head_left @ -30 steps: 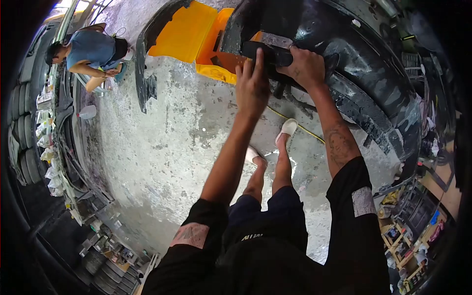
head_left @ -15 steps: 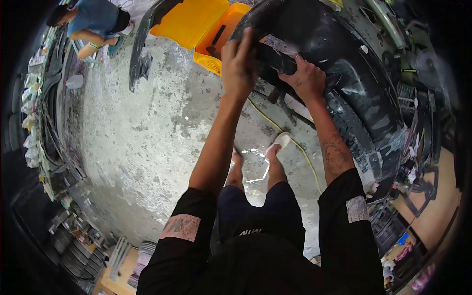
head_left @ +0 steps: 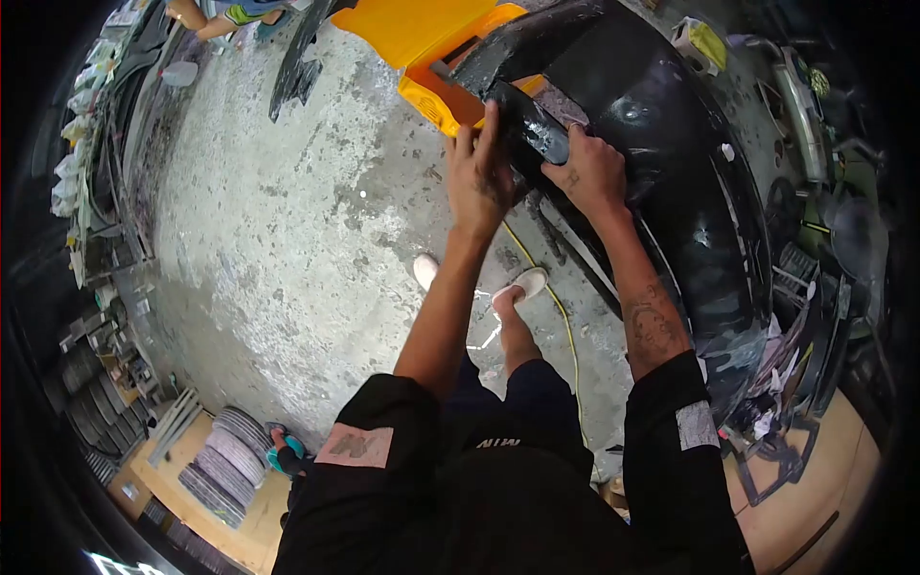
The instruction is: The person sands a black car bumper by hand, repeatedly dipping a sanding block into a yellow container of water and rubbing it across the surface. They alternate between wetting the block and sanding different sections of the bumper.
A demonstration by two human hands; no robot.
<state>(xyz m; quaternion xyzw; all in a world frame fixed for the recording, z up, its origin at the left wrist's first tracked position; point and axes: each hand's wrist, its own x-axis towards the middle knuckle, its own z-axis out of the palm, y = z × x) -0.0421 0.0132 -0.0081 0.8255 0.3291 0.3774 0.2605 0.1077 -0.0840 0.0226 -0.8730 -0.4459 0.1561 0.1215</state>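
A large black car bumper (head_left: 661, 144) with a glossy, scuffed surface spans the upper right. My left hand (head_left: 477, 187) is at the near left end of its crossbar, fingers pointing forward against the edge and the thumb side mostly hidden. On the right part of that bar, beside a grey smooth patch (head_left: 548, 142), my right hand (head_left: 589, 172) is closed, with the thumb on the near side and the fingers over the top. Just beyond my left hand lies a bright yellow plastic panel (head_left: 431, 96), partly under the bumper.
A yellow cable (head_left: 565, 321) runs along the worn concrete floor (head_left: 278, 230) by my feet. Stacked discs (head_left: 225, 460) lie on a wooden board at lower left, near another person's foot (head_left: 285, 450). Another person's arm (head_left: 216, 24) shows at top left. Parts crowd the right side.
The view has shifted, and the bumper and yellow panel sit further right in it. My left hand, blurred and raised higher before, is now lower and closer to my right hand, against the bar.
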